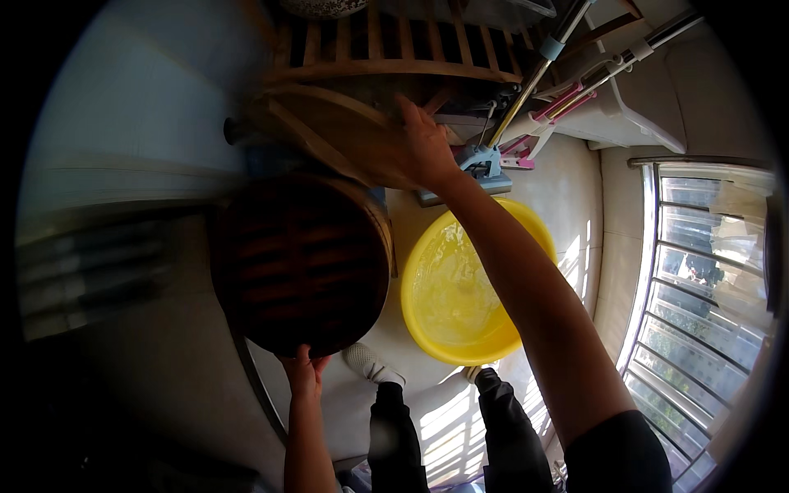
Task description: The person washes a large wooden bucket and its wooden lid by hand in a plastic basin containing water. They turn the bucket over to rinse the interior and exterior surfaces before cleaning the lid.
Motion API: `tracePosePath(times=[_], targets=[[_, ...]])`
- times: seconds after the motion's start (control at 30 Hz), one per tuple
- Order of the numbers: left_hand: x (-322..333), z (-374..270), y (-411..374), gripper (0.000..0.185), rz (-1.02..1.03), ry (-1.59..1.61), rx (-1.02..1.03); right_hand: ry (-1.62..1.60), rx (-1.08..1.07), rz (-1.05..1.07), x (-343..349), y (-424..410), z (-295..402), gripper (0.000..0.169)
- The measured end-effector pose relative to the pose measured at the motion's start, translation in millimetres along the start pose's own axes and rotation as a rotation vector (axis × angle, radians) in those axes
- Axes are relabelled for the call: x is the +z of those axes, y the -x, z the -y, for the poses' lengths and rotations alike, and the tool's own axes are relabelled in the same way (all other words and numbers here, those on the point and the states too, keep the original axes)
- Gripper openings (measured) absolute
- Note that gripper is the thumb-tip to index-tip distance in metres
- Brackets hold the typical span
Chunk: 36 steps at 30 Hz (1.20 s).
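My left hand [303, 371] grips the lower rim of a dark, round, slatted steamer tray or basket [299, 265], its thumb over the edge. My right hand [426, 145] reaches up beside a round, light wooden or woven piece [363, 145] with crossing strips; whether its fingers hold that piece is unclear, as the area is dim and blurred. Under my right forearm stands a yellow plastic basin [413, 308] on the floor, with clear water [459, 283] in it.
Behind the basin lean a flat mop with a light blue head [487, 166] and a pink-and-white mop [555, 114]. A slatted wooden rack [394, 68] spans the top. A barred window [690, 296] is at the right. My shoes [370, 363] are close to the basin.
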<state>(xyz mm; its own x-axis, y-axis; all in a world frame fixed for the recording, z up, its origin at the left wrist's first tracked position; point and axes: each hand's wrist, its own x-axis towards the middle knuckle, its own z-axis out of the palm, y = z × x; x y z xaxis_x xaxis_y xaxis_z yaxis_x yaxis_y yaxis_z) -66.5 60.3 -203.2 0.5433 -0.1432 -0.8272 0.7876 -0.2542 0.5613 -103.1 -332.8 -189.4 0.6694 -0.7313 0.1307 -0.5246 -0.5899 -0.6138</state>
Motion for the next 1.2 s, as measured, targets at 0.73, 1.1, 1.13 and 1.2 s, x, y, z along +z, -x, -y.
tracePosePath(times=[0.73, 1.1, 1.13, 1.2], targets=[[93.3, 15.9, 112.6, 0.101, -0.054, -0.343, -0.111, -0.148, 0.472, -0.267, -286.6, 282.0, 86.2, 0.014], [269.0, 20.0, 181.8, 0.083, 0.499, -0.224, -0.101, -0.233, 0.222, -0.095, -201.8, 373.9, -25.5, 0.046], [266.9, 27.4, 177.2, 0.082, 0.488, -0.260, -0.086, -0.252, 0.218, -0.097, -192.3, 381.1, -30.1, 0.047], [254.6, 45.9, 169.9, 0.082, 0.467, -0.333, -0.052, -0.302, 0.202, -0.093, -178.0, 400.2, -37.1, 0.048]])
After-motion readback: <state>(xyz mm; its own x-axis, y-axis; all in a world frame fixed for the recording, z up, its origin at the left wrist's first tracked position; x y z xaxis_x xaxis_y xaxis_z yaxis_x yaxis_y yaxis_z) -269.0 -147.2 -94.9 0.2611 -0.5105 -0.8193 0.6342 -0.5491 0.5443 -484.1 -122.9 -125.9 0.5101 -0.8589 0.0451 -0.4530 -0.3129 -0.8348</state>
